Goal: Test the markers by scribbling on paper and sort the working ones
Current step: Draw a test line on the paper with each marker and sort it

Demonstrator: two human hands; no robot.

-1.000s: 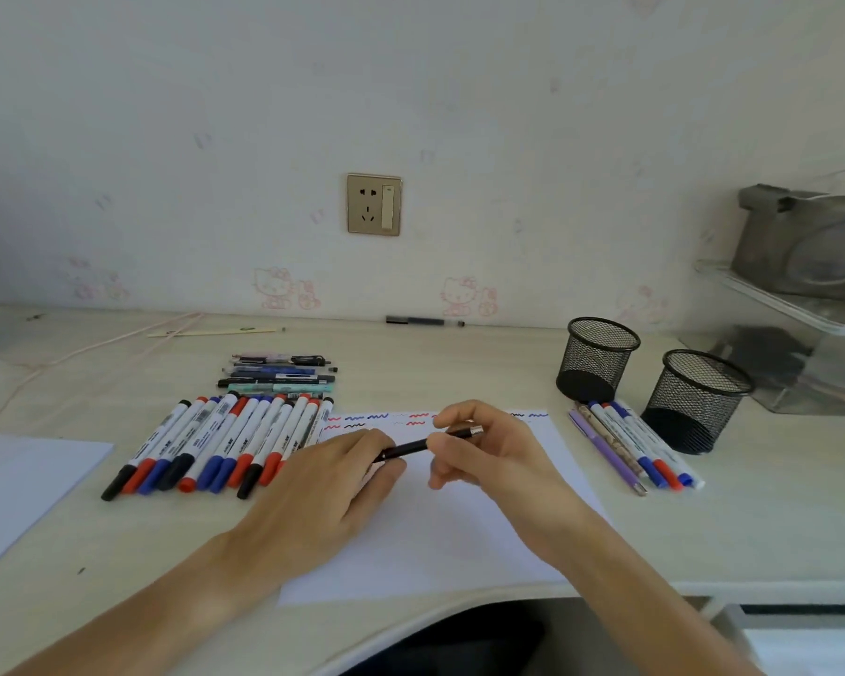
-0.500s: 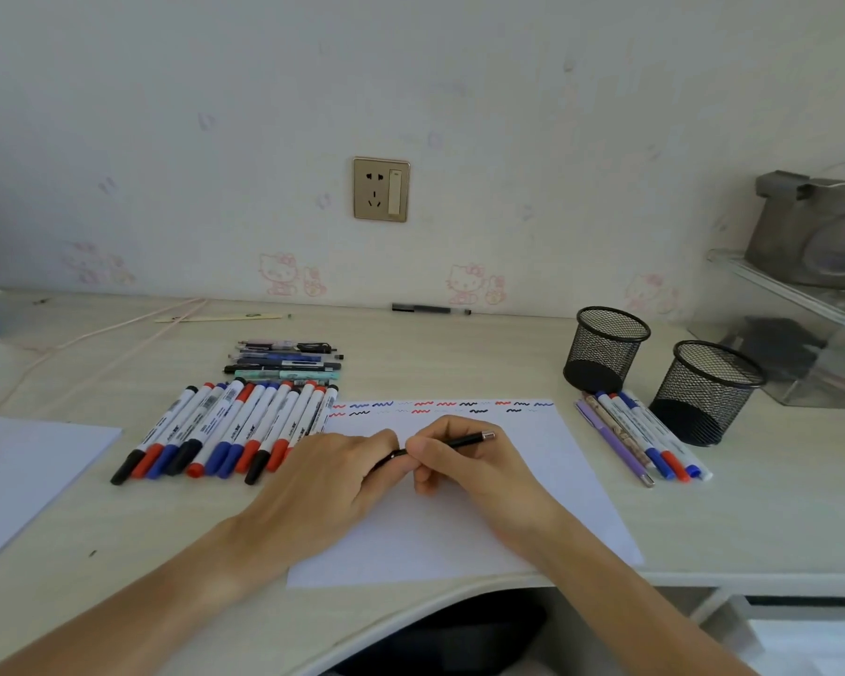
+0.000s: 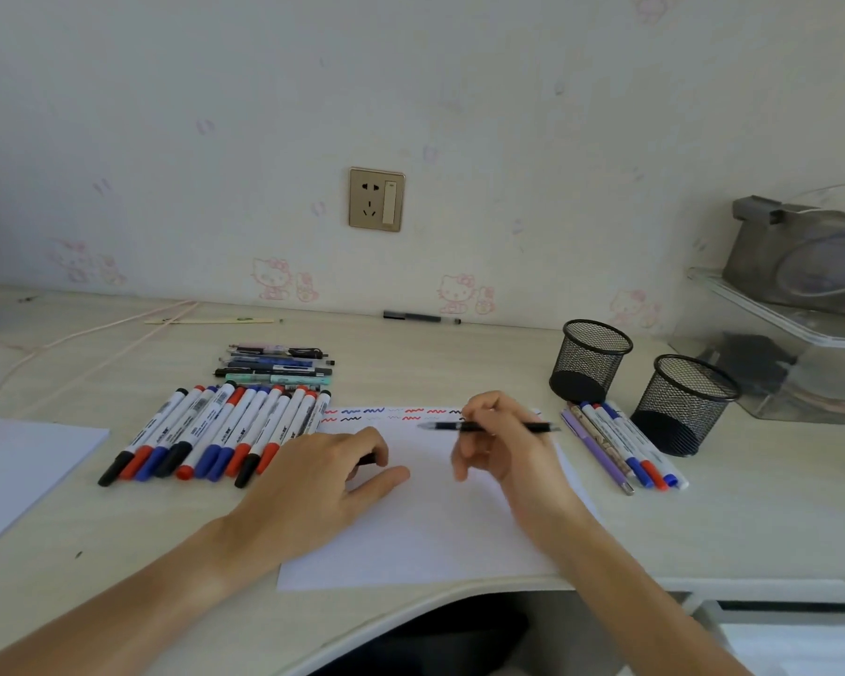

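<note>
Two hands working over the paper [image 3: 425, 524]: right hand [image 3: 506, 444] fingers are pinching the black pen [image 3: 489, 426], lying crosswise, tip pointing left above the scribble rows. Left hand [image 3: 333, 473] is curling round something dark, likely the cap.

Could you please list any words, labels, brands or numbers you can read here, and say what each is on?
No text can be read.
Markers: dark print on the white barrels, too small and blurred.
Pens behind them: labels blurred.
Markers by the cups: print too small.
Paper: only red, blue and black squiggles, no words.
Socket: no visible lettering.
</note>
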